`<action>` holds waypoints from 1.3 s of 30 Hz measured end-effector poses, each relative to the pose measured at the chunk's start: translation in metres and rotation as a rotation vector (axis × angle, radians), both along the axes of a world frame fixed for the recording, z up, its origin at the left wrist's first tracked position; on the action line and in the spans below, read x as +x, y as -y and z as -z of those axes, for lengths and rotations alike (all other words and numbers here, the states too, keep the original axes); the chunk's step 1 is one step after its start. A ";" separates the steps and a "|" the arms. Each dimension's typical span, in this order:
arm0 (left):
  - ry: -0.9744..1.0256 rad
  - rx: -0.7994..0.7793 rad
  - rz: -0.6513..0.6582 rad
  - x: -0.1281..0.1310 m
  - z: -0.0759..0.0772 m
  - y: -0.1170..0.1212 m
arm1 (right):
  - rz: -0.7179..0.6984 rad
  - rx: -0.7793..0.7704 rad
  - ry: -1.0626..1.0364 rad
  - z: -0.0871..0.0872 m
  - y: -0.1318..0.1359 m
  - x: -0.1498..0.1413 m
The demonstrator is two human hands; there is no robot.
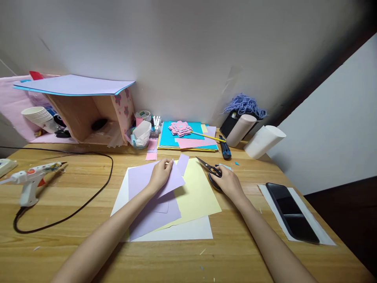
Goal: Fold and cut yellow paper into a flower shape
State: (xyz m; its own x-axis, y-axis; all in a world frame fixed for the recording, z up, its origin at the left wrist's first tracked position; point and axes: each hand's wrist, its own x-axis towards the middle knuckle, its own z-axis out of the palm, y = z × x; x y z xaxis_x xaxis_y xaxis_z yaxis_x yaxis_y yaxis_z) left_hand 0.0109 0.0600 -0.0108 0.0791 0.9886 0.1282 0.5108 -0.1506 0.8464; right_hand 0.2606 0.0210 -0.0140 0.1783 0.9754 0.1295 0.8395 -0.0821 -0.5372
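Observation:
My left hand [160,173] pinches a lilac sheet of paper [174,180] by its upper part, lifting its right corner. Under it lie another lilac sheet [147,225], a pale yellow sheet [196,196] and a white sheet [191,232]. A small lilac strip [183,163] rests on the yellow sheet beside my left fingers. My right hand [229,182] is closed around the black handles of a pair of scissors [207,165], whose blades point up and left, slightly apart. Part of the handles is hidden by my fingers.
A hot glue gun [31,182] with a black cord lies left. Behind stand a cardboard box [122,118], a pink paper flower [180,129] on stacked coloured paper, a utility knife [225,148] and paper rolls [265,142]. A phone [291,212] lies right.

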 end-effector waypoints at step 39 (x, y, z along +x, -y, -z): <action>0.604 -0.471 0.217 0.030 -0.036 0.034 | -0.295 -0.294 -1.449 -0.009 0.042 -0.079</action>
